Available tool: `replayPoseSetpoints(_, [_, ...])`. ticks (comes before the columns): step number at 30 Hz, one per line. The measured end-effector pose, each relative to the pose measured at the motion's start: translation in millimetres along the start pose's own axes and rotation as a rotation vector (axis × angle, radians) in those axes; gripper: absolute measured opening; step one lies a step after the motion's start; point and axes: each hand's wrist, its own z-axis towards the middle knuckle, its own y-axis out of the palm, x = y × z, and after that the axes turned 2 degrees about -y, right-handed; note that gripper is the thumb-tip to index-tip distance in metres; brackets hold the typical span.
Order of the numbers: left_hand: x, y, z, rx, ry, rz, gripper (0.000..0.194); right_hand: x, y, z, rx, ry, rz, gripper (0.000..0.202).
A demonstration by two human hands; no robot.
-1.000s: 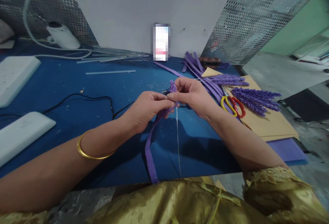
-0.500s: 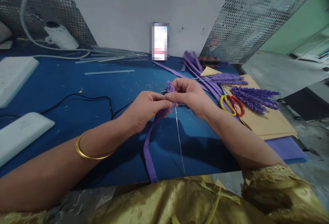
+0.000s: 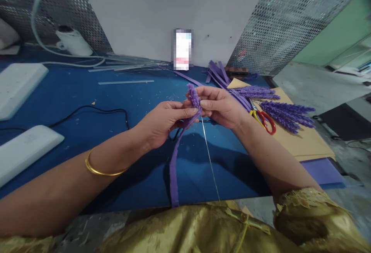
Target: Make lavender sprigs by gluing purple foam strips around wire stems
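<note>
Between my two hands stands a small purple lavender-like flower spike (image 3: 193, 96), tilted slightly left, its looped petals showing above my fingers. My left hand (image 3: 171, 121) pinches its base, where a flat purple strip (image 3: 173, 171) comes off and hangs to the table's front edge. My right hand (image 3: 218, 106) is closed on the spike's right side, thumb against the petals and fingers behind. A thin wire stem (image 3: 209, 154) runs down from the spike toward my lap. My fingers hide part of the spike's lower end.
Red-and-yellow scissors (image 3: 268, 123) and finished purple flower spikes (image 3: 286, 113) lie right, on brown paper (image 3: 307, 144). Purple strips (image 3: 217, 71) lie behind. A phone (image 3: 182, 50) leans on the back panel. White power strips (image 3: 31, 150) and a black cord (image 3: 101, 107) are left.
More of the flower spike shows above my fingers; before, only its top did. My right hand has shifted slightly right, with its fingers spread along the spike. The view has moved a little.
</note>
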Motion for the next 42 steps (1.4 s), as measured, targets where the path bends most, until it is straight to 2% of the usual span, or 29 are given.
replayPoseSetpoints(6, [-3,0.3,0,-0.015,-0.023,-0.008,0.019,0,0,0,0.005,-0.033,-0.058,0.028])
replayPoseSetpoints(12, [3,-5.6,3,-0.135,-0.058,0.018,0.017,-5,1,0,0.019,-0.048,-0.071,0.030])
replayPoseSetpoints(15, [6,-8.5,5,-0.149,-0.075,0.054,0.019,-8,1,0,0.034,-0.034,-0.068,0.033])
replayPoseSetpoints(25, [2,-5.2,4,-0.056,0.019,0.215,0.012,-8,-1,-1,0.016,0.064,-0.027,0.030])
replayPoseSetpoints(32, [0,0.5,2,-0.045,0.005,0.220,0.009,-10,0,-3,-0.044,0.120,-0.086,0.028])
replayPoseSetpoints(42, [-7,3.7,2,0.016,0.016,0.077,0.009,-8,8,-5,0.072,0.062,-0.146,0.033])
